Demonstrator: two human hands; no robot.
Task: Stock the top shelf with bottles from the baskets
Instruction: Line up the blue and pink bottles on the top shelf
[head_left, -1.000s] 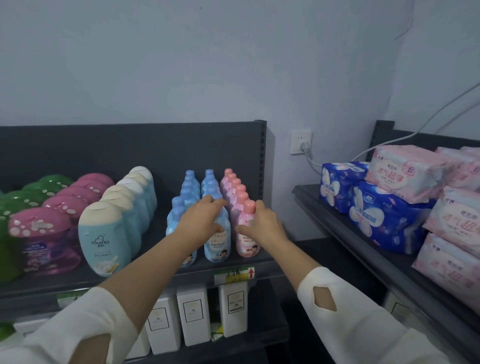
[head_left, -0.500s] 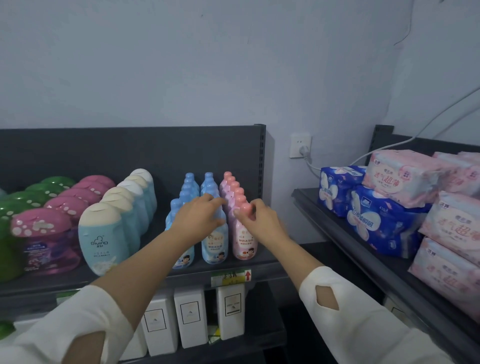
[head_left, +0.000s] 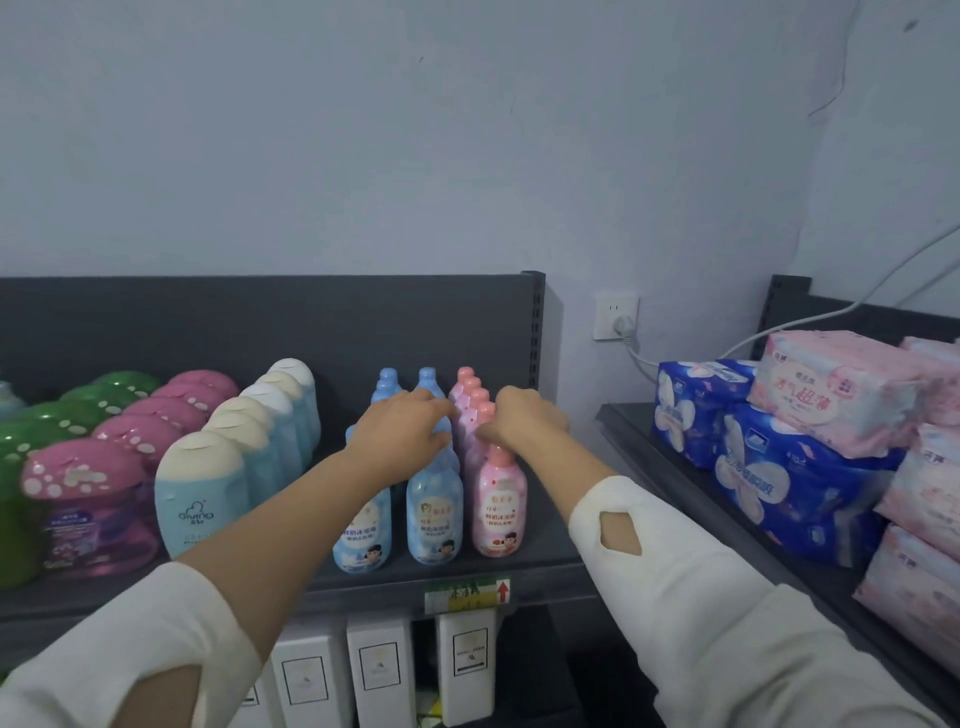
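Upright pink bottles (head_left: 500, 480) and blue bottles (head_left: 434, 483) carry seemingly cartoon-printed labels (head_left: 435, 527).

- got bottles (head_left: 435, 514) in three rows at right end of shelf (head_left: 545, 566)
- with left hand (head_left: 402, 431) and right hand (head_left: 527, 418) side by side on top of them
- under that, boxes (head_left: 379, 670)
- off to the right, stacked packs (head_left: 779, 467)

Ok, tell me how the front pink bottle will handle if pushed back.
The front pink bottle is tall with a narrow neck, so a push near the top would probably tip it. Its glossy plastic looks rigid, perhaps slippery. The pink row close behind should limit sliding.
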